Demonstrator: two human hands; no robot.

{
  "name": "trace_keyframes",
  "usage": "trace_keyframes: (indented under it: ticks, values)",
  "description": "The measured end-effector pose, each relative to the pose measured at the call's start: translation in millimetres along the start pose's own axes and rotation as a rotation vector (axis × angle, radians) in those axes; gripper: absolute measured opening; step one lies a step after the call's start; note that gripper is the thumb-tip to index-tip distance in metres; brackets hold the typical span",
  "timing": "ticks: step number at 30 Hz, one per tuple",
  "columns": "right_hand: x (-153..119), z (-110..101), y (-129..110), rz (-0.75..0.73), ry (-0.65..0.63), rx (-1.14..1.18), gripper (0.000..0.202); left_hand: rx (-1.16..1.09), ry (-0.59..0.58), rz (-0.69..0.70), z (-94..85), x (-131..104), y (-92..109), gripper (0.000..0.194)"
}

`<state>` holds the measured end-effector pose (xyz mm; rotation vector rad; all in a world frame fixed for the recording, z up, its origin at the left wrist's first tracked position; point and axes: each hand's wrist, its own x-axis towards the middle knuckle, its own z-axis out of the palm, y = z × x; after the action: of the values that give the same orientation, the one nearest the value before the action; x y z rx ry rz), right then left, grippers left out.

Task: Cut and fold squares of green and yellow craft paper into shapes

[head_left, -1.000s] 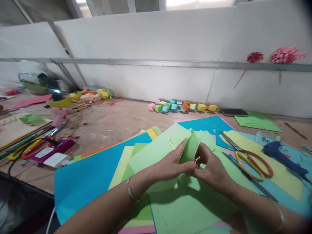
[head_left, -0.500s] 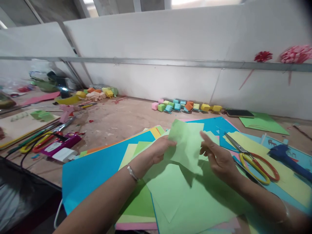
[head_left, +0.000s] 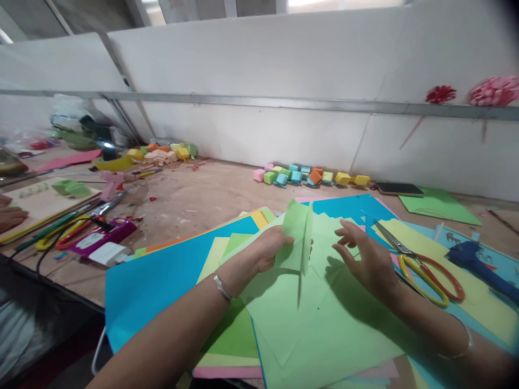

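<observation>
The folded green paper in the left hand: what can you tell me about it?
The folded green paper is light green and looks matt and thin. An upright bend divides it into a broad left panel and a narrow-looking right one, seen nearly edge-on. The left hand grips its left side, thumb in front, holding it above larger pale green sheets. The right hand is apart from it.

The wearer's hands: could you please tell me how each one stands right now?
Left hand: closed, holding green paper.
Right hand: open, loosely curled, holding nothing visible.
</observation>
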<state>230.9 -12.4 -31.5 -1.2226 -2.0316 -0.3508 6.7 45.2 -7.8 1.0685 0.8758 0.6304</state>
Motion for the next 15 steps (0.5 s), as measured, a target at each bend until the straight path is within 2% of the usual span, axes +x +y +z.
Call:
trace_keyframes:
  ticks: [3, 6, 9, 12, 15]
  values:
    - [-2.0, -1.3, -5.8, -0.151, -0.102, -0.059, 0.041, -0.049, 0.032, -0.108, 5.6, -2.4, 2.2, 0.028]
    - [-0.4, -8.3, -21.3, -0.319, -0.178, -0.148, 0.04, 0.066, 0.013, 0.03, 10.5, -7.5, 4.4, 0.033]
    - [2.7, -14.9, -33.1, -0.436, -0.165, -0.199, 0.049, 0.168, -0.026, 0.143, 14.8, -15.1, 6.8, 0.038]
    - [3.2, -13.8, -29.3, -0.418, -0.091, -0.234, 0.044, 0.109, -0.023, 0.065, 17.8, -19.7, 8.6, 0.04]
    - [2.3, -6.6, -14.1, -0.325, -0.034, -0.172, 0.033, -0.004, 0.0, -0.007, 16.0, -16.3, 8.4, 0.036]
